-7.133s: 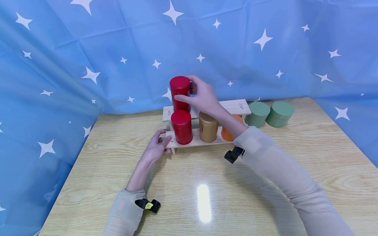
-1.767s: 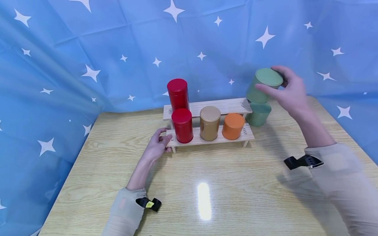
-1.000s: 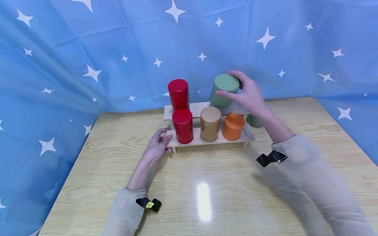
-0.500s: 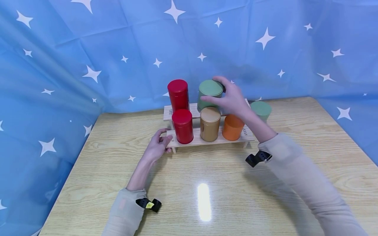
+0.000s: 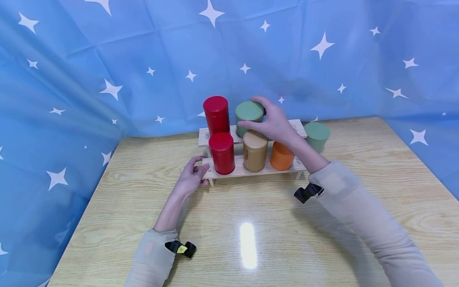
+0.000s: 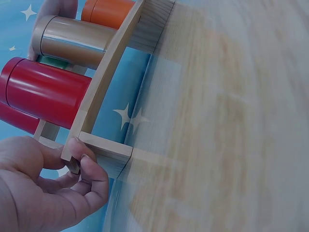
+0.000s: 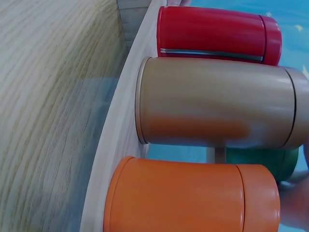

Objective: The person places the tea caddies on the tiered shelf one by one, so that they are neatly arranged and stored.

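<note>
A two-tier wooden rack (image 5: 236, 172) stands at the back of the table. My left hand (image 5: 191, 175) pinches the left end of its lower shelf; in the left wrist view, thumb and fingers close round the board's end (image 6: 72, 162). With my right hand (image 5: 276, 122) I grip a green canister (image 5: 247, 113) by its sides, at the upper shelf just right of a tall red canister (image 5: 216, 115). On the lower shelf stand another red canister (image 5: 222, 155), a gold canister (image 5: 255, 153) and an orange canister (image 5: 281, 157). The gold one partly hides the green canister's base.
A second green canister (image 5: 317, 135) stands on the wooden table (image 5: 215, 231) beside the rack's right end. Behind everything hangs a blue cloth (image 5: 161, 48) with white stars. My right forearm passes over the rack's right part.
The right hand set down the tall red canister on the upper shelf, then lifted a green canister from the right and brought it left and down beside the red one. The left hand stayed put.
</note>
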The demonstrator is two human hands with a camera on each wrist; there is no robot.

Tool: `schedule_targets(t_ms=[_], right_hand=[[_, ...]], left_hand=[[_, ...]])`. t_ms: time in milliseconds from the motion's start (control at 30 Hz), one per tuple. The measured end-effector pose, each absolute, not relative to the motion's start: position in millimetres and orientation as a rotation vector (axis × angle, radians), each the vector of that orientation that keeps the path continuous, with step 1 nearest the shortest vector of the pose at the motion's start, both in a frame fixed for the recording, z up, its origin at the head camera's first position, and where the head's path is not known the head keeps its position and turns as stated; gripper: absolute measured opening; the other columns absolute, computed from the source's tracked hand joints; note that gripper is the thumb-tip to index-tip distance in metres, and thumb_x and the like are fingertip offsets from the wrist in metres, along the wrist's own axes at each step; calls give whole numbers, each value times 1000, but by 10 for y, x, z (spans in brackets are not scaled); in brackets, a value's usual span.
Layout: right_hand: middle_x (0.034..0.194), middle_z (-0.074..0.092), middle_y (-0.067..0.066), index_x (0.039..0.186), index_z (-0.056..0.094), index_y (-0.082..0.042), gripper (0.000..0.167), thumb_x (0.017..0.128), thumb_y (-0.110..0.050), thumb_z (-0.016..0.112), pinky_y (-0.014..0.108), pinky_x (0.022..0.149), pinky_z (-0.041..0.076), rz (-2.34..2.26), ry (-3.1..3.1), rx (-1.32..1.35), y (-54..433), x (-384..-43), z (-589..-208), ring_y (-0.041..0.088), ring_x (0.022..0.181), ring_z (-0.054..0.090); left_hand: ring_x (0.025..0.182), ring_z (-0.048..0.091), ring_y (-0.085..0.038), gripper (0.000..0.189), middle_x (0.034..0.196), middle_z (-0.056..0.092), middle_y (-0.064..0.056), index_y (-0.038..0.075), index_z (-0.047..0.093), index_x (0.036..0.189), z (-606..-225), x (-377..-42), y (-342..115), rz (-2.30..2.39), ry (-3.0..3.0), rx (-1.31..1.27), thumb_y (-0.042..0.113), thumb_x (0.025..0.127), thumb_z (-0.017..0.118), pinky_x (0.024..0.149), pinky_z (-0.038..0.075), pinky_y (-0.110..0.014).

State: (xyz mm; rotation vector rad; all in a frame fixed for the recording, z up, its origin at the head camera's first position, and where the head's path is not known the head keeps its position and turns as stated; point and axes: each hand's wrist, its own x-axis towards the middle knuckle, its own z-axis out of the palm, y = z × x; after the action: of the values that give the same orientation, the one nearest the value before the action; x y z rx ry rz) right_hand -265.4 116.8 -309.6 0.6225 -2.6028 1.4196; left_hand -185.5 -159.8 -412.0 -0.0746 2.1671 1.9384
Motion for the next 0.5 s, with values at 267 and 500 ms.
schedule_targets(t_ms=[267, 500], right_hand=[[136, 56, 15, 151, 41, -7, 80, 86, -32, 82, 53, 103, 44, 1393, -2630, 651, 1167, -2657, -3092, 30, 119, 55], [146, 49, 10, 154, 37, -11, 83, 88, -39, 79, 49, 109, 41, 1480, -2630, 654, 1264, -2657, -3093, 29, 130, 49]], left_hand=[[60, 57, -16, 45, 94, 51, -9, 4, 39, 148, -4117, -1853, -1603, 1945, 2167, -70, 16, 107, 53, 62, 50, -21], [61, 58, -15, 47, 97, 52, -10, 5, 37, 150, -4125, -1855, -1600, 1939, 2163, -69, 17, 107, 53, 63, 51, -21]])
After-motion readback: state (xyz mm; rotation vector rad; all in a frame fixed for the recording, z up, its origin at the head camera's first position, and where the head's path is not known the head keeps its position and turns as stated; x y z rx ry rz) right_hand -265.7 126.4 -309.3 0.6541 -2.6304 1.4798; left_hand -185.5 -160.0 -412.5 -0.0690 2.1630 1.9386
